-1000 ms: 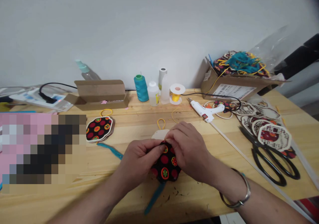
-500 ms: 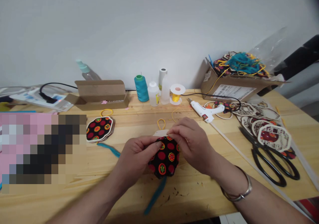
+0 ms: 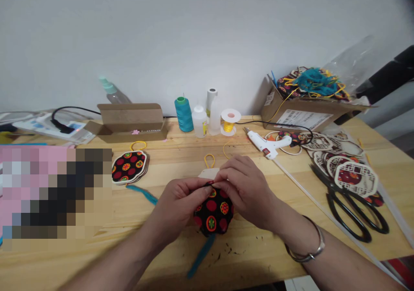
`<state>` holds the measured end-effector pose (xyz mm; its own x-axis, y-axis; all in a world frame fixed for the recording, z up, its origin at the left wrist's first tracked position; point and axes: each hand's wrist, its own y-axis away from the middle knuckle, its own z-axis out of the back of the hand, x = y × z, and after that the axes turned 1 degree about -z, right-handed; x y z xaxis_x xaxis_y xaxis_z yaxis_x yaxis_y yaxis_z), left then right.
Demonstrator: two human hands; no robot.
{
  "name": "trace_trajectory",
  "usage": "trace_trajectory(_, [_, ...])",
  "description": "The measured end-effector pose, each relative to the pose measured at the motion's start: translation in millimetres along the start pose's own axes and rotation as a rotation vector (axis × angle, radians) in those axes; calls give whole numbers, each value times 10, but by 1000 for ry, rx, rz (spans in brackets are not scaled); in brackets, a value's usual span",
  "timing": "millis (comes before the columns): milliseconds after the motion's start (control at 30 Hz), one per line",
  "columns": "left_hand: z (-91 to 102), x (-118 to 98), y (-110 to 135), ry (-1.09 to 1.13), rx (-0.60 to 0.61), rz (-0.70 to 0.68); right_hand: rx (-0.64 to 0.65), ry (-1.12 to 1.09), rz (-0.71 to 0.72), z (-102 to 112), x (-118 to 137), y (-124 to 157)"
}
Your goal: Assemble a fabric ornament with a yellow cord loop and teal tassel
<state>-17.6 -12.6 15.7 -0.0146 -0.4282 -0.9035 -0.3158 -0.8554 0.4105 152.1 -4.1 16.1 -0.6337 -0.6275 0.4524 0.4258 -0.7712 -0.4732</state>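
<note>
Between my hands is a black fabric-covered piece [image 3: 216, 209] patterned with red and orange flowers. My left hand [image 3: 183, 200] pinches its upper left edge between thumb and fingers. With its fingertips, my right hand [image 3: 244, 189] grips the upper edge close beside the left thumb. Behind the fabric a pale white backing [image 3: 207, 174] shows, with a yellow cord loop [image 3: 209, 160] above it. A teal tassel [image 3: 202, 256] hangs from the bottom onto the table. What lies under the fingertips is hidden.
A finished-looking stack of similar pieces [image 3: 129, 166] lies left. White glue gun [image 3: 268, 144], black scissors [image 3: 346, 204] and wooden cutouts [image 3: 355, 178] are at right. Teal thread [image 3: 183, 116], bottles [image 3: 199, 124], yellow spool [image 3: 230, 122] and cardboard boxes [image 3: 131, 122] stand along the wall.
The top edge of the fabric has come slightly down, baring more of the pale backing's lower part. My right fingers have shifted a little left, closer to my left thumb.
</note>
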Motion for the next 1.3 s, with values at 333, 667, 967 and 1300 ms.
trace_trajectory(333, [3,8,5,26,58,-23,54,-107,-126,-20,23,14])
trace_trajectory(667, [34,25,1,198,22,54,-182,284,-357,141,-323,-69])
trace_trajectory(967, [34,26,-27,198,27,66,-115,-7,-199,102,-210,-28])
trace_trajectory(1300, [31,32,-15,89,8,22,152,-364,-304,44,-44,-17])
